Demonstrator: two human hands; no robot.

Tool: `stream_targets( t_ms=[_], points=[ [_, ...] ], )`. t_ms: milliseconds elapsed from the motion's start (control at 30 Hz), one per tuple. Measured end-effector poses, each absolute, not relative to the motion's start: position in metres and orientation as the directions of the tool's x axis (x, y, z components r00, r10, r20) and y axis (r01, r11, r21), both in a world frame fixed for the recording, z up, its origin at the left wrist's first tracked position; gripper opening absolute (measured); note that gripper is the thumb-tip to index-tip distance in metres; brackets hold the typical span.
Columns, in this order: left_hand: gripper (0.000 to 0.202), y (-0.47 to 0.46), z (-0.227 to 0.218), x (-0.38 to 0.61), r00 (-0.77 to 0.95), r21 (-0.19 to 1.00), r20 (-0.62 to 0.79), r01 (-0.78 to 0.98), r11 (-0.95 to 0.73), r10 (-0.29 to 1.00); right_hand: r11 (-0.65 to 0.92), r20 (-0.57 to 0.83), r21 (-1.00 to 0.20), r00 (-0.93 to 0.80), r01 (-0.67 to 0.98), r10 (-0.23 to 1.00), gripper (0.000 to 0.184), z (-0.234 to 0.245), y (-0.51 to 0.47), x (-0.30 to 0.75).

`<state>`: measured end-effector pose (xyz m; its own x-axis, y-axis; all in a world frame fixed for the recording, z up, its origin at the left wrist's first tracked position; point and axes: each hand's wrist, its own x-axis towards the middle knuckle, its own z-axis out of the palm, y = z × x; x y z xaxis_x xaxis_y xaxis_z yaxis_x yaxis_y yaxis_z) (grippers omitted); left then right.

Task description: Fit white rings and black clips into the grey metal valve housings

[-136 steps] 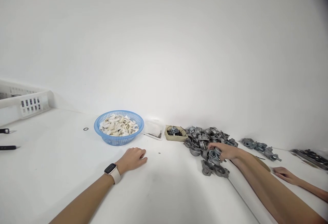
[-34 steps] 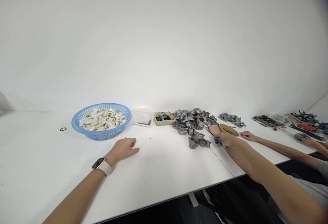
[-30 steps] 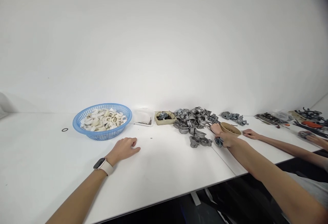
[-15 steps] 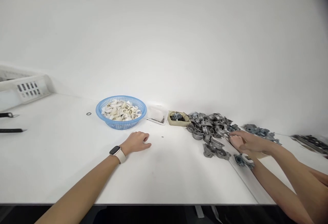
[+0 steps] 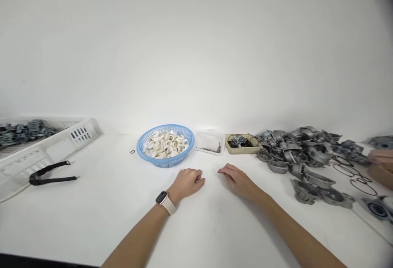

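My left hand (image 5: pixel 186 184), with a watch (image 5: pixel 166 202) on the wrist, rests on the white table with its fingers loosely curled. Its thumb lies a little apart from the forefinger, and nothing shows in the gap. Across from it, my right hand (image 5: pixel 237 180) touches the tabletop with its fingertips pressed together; whatever they hold is hidden. Behind the hands stand a blue basket (image 5: pixel 144 153) of white curved pieces, a clear shallow tray (image 5: pixel 204 138) with thin brown bits, and a yellowish box (image 5: pixel 244 150) holding dark rings and metal parts.
Grey metal housings (image 5: pixel 291 151) are heaped on the right, with thin black rings (image 5: pixel 348 170) beside them. Another person's hand (image 5: pixel 382 167) is at the right edge. A black strap-like tool (image 5: pixel 53 174) lies by a white crate (image 5: pixel 66 147). A small black ring (image 5: pixel 132 152) sits near the basket.
The view has turned right-to-left, so the crate shows more. My right hand has come from the housings at the right to the table's middle, covering where a tiny piece lay.
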<state>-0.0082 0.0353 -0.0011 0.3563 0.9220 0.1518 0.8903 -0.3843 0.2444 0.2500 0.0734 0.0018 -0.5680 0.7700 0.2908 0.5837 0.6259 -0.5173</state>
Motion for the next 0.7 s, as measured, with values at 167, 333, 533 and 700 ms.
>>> stream_targets(
  t_ms=[167,333,533,700],
  points=[
    [0.021,0.038,-0.004,-0.007,0.328,0.266,0.142,0.896,-0.356,0.934,0.598,0.27,-0.45,-0.537,0.663,0.799,0.034,-0.004,0.073,0.262],
    [0.022,0.032,0.0,-0.005,0.316,0.286,0.165,0.891,-0.352,0.934,0.546,0.269,-0.414,-0.475,0.729,0.838,0.023,-0.007,0.077,0.248],
    [0.021,0.026,0.005,-0.002,0.329,0.292,0.218,0.876,-0.383,0.919,0.532,0.266,-0.485,-0.463,0.694,0.846,0.026,0.0,0.071,0.236],
    [0.021,0.012,0.01,0.013,0.368,0.3,0.336,0.831,-0.469,0.867,0.41,0.144,-0.745,-0.474,0.526,0.869,0.029,0.013,0.044,0.218]
  ],
)
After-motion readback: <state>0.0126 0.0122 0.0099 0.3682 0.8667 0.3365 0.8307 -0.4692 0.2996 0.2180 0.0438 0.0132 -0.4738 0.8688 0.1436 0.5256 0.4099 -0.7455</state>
